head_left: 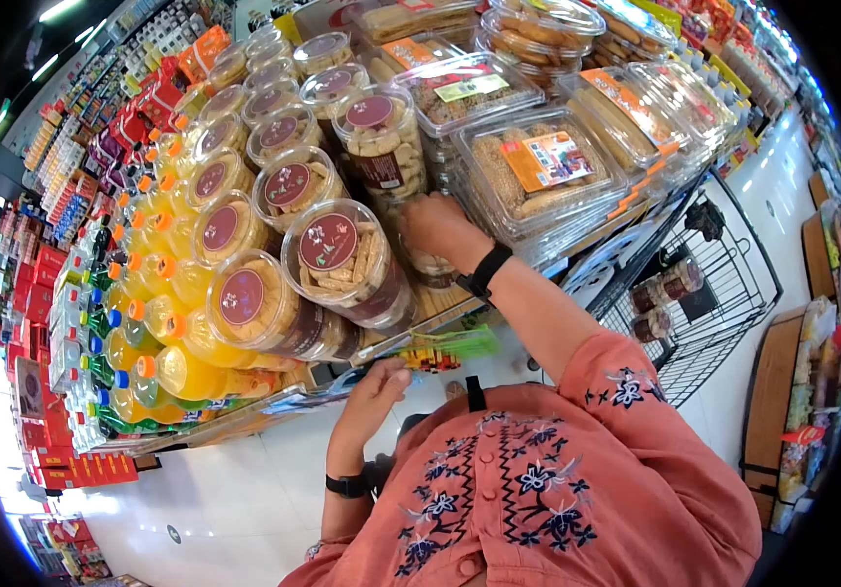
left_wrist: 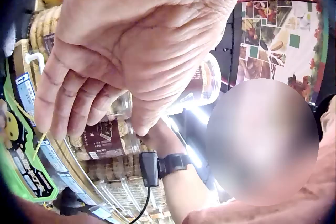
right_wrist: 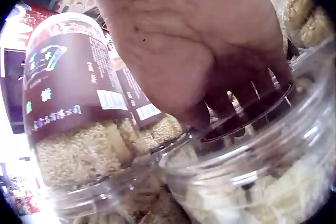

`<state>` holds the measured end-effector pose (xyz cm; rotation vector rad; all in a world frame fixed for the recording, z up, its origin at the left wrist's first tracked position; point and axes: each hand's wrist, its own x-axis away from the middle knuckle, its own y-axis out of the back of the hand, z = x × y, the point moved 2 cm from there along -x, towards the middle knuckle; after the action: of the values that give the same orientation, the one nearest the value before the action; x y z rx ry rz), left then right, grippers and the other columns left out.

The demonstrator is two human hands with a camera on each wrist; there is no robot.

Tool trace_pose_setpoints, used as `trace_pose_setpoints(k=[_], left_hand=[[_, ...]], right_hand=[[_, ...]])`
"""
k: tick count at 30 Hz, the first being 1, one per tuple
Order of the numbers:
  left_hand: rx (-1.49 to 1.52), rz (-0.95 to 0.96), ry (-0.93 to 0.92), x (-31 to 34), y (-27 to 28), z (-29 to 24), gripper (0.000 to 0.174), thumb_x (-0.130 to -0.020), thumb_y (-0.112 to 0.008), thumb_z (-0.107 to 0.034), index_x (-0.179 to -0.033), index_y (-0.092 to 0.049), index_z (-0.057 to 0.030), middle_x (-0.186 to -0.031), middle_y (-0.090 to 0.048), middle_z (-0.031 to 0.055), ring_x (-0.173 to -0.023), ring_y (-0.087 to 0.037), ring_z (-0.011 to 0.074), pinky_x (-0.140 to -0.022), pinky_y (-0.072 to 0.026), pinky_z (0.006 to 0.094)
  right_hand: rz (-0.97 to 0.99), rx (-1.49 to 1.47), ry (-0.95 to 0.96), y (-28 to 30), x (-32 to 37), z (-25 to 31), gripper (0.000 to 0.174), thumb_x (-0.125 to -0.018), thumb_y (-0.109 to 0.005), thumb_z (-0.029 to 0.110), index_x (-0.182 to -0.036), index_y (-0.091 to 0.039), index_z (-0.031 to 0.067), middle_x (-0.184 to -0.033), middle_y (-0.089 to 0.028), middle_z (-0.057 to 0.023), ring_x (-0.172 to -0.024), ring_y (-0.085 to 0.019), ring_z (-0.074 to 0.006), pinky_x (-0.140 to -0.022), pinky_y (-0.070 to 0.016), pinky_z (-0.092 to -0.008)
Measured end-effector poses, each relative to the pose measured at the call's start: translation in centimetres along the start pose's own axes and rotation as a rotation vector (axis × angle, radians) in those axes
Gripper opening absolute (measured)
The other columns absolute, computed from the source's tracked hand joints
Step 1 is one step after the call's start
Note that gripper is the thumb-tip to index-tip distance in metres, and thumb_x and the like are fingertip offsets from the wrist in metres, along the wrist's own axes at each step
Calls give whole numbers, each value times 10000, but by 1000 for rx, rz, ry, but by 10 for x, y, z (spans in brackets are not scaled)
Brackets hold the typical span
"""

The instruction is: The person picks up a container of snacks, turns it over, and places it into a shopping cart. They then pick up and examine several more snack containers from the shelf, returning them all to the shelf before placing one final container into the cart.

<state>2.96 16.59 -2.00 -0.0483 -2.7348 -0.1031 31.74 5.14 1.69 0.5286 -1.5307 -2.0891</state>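
The right hand (head_left: 445, 232) reaches down onto a clear jar (head_left: 432, 269) at the display's front edge. Up close in the right wrist view, the right hand (right_wrist: 199, 50) has its fingers bent over the round clear lid of a jar (right_wrist: 247, 166); their tips are partly hidden. Beside it stands a taller jar with a brown label (right_wrist: 79, 87). The left hand (head_left: 371, 401) hangs in front of the shelf edge, holding nothing. In the left wrist view, the left hand (left_wrist: 131, 50) shows its palm and loosely bent fingers, with a brown-labelled jar (left_wrist: 105, 140) behind them.
Stacked jars (head_left: 337, 249) and orange drink bottles (head_left: 185, 372) stand left of the right hand. Flat plastic boxes of pastries (head_left: 538, 171) are piled to its right. A black wire cart (head_left: 709, 338) with several jars inside stands at the right. Price tags line the shelf edge (left_wrist: 58, 166).
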Motion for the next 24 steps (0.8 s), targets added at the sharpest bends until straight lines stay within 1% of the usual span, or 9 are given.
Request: trace_pose_setpoints(k=[3, 6, 9, 14, 15, 18, 22, 23, 24], left_hand=[[0, 2, 3, -4, 2, 2, 528, -1066, -564, -369, -1381, -529, 53, -1193, -674, 122, -1125, -648, 210, -903, -543, 339], [1, 3, 13, -7, 3, 1, 516, -1067, -563, -362, -1378, -535, 48, -1195, -675, 119, -1126, -648, 208, -903, -545, 338], [3, 3, 10, -11, 4, 2, 498, -1070, -560, -352, -1376, -544, 40, -1192, -676, 115, -1125, -649, 207, -901, -546, 336], [28, 7, 25, -13, 6, 2, 455, -1066, -572, -322, -1365, -561, 22, -1191, -675, 110, -1131, -647, 209, -917, -540, 338], [-31, 9, -2, -10, 6, -3, 452, -1062, -581, -308, -1374, -554, 17, -1197, -676, 113, -1131, -646, 209, -924, -536, 337], [-158, 27, -71, 17, 9, -42, 465, -1040, -618, -271, -1398, -527, 11, -1223, -678, 133, -1152, -647, 225, -954, -524, 346], [-274, 137, -128, 75, 30, -129, 503, -1006, -653, -210, -1431, -493, 7, -1316, -667, 186, -1243, -639, 274, -977, -519, 365], [-304, 119, -139, 90, 33, -164, 503, -999, -648, -179, -1446, -492, -7, -1329, -665, 171, -1208, -653, 260, -966, -525, 365], [-354, 69, -212, 101, 39, -188, 500, -975, -658, -151, -1436, -513, -18, -1287, -689, 157, -1153, -678, 246, -937, -538, 361]], right_hand=[[117, 62, 60, 9, -5, 3, 281, -963, -538, 208, -979, -798, 103, -1059, -767, -154, -1083, -706, -373, -878, -548, -523], [328, 257, 87, 26, -7, 14, 277, -972, -528, 174, -1043, -792, 130, -1117, -764, -118, -1081, -719, -343, -893, -546, -513], [173, 255, 148, 6, -17, 7, 211, -930, -577, 162, -946, -776, 95, -954, -757, -163, -924, -742, -372, -782, -566, -510], [81, 228, 216, -8, -20, -3, 286, -982, -518, 237, -953, -764, 94, -935, -758, -157, -904, -740, -375, -806, -559, -507], [76, 228, 225, -7, -18, -3, 300, -991, -508, 253, -953, -761, 95, -938, -758, -155, -905, -738, -375, -815, -557, -506], [44, 118, 136, 0, -13, -1, 294, -988, -531, 292, -936, -749, 100, -920, -753, -157, -890, -736, -368, -811, -556, -500], [23, 153, 174, -6, -11, -4, 361, -994, -530, 361, -961, -760, 86, -956, -759, -167, -883, -732, -386, -808, -555, -505], [14, 173, 180, -10, -12, -5, 382, -997, -526, 375, -968, -762, 76, -967, -761, -169, -893, -729, -392, -826, -549, -509], [4, 192, 187, -12, -12, -5, 404, -1000, -522, 389, -975, -764, 67, -978, -763, -171, -904, -726, -398, -843, -544, -514]])
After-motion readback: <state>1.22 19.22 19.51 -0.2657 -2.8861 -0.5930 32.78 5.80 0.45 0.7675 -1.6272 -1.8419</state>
